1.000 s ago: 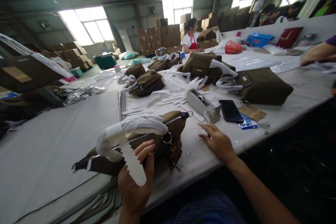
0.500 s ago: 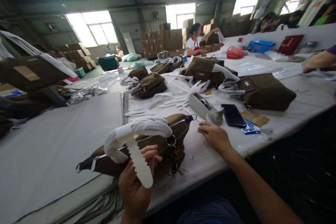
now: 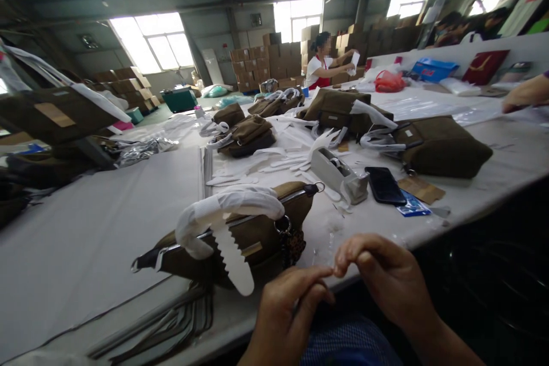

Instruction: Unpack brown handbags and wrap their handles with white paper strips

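Brown bag [image 3: 269,234] on the near part of the table [image 3: 381,222], left of the meeting fingertips and a little farther off. Long axis slants from near left to far right, zip along the top. Left hand [image 3: 288,311] is the nearer, just beside the bag's near side, apart from the leopard-print charm [image 3: 295,247]; right hand [image 3: 388,281] sits farther right. Grip: both hands curled, fingertips together, gap narrow (can't tell whether something small and clear is pinched there). White-wrapped handle [image 3: 240,203] arches over the zip; a wavy-edged white strip [image 3: 234,257] slopes down from it, toward the left hand. Tape dispenser [image 3: 338,176] stands beyond the hands, phone [image 3: 385,186] to its right.
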Demonstrator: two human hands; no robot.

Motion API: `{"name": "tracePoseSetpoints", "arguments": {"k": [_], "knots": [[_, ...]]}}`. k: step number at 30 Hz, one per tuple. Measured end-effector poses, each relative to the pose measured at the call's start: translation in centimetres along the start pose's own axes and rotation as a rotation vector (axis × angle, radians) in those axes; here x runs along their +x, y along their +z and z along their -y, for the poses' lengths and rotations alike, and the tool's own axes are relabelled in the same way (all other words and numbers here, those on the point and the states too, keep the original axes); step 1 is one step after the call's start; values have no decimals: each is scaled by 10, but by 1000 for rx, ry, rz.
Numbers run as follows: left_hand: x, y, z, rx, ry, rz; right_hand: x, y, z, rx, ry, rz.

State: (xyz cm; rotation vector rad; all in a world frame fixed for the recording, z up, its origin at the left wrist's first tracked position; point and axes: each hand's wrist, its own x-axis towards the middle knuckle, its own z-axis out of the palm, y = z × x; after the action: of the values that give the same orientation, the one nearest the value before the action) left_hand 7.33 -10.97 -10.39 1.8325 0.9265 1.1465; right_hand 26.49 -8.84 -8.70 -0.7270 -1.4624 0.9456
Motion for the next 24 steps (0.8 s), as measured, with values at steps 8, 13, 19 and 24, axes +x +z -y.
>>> {"name": "tracePoseSetpoints", "arguments": {"k": [8, 13, 19, 24], "knots": [[-24, -11, 8, 186, -313, -245, -10, -14, -17, -312, 80, -387], [-21, -13, 4, 351, -143, -197, -16, 1, -18, -636, -437, 48], [-14, -13, -6, 412, -80, -206, -11, 7, -29, -475, -310, 199], [-6, -21, 4, 643, 31, -526, 4, -1, -38, -659, -197, -108]]}}
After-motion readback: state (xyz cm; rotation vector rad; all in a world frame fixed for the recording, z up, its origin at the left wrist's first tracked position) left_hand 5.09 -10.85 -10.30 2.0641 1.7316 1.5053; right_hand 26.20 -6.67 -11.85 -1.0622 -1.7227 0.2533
